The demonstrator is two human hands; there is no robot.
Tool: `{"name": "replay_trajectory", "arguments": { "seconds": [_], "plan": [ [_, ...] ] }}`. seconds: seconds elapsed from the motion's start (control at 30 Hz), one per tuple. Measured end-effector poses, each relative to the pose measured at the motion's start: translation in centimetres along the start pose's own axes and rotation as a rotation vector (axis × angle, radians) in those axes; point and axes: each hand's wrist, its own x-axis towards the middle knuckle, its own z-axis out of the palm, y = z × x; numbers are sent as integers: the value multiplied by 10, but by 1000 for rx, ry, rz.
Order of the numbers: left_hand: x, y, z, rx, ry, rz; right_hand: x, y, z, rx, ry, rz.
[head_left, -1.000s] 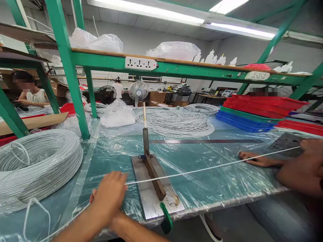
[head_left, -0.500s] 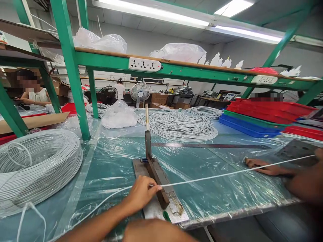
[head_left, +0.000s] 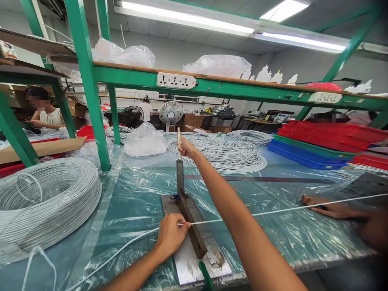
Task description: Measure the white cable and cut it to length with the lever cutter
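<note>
My left hand [head_left: 173, 233] pinches a white cable [head_left: 209, 221] just left of the blade of a metal lever cutter [head_left: 191, 226]. The cable crosses the cutter's base plate [head_left: 189, 270] and runs on to the right edge of the view; on the left it curves down to the bottom. My right hand [head_left: 187, 148] is stretched forward, its fingers wrapped round the cutter's raised handle [head_left: 179, 141]. The handle stands upright. At the right, another person's hand [head_left: 327, 206] rests on the table close to the cable.
A big coil of grey-white cable [head_left: 69, 202] lies at the left, and loose coils [head_left: 230, 153] spread behind the cutter. A long steel ruler [head_left: 257, 179] crosses the table. Red and blue bins [head_left: 309, 151] are stacked at the right. A green shelf beam [head_left: 224, 88] spans overhead.
My right hand has risen from the bottom edge and taken hold of the cutter's handle. My left hand still pinches the cable at the blade. The view has shifted slightly.
</note>
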Motion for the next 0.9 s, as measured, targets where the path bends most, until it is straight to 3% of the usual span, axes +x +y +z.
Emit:
{"name": "replay_trajectory", "arguments": {
  "seconds": [0.23, 0.33, 0.47, 0.6, 0.73, 0.8, 0.9],
  "plan": [
    [17, -16, 12, -132, -8, -52, -21, -24, -9, 154, -76, 187],
    [20, -16, 15, -141, 11, -87, -55, -41, -23, 240, -112, 180],
    [22, -10, 17, -125, 49, -153, -124, -49, -47, 290, -123, 186],
    [21, -6, 14, -112, 60, -175, -204, -27, -69, 238, -172, 308],
    [20, -4, 12, -95, 62, -174, -282, 2, -66, 161, -193, 483],
    [18, -3, 12, -85, 68, -170, -308, 12, -56, 184, -118, 579],
    [16, -1, 12, -72, 78, -163, -325, 26, -43, 269, -87, 691]
  ]
}}
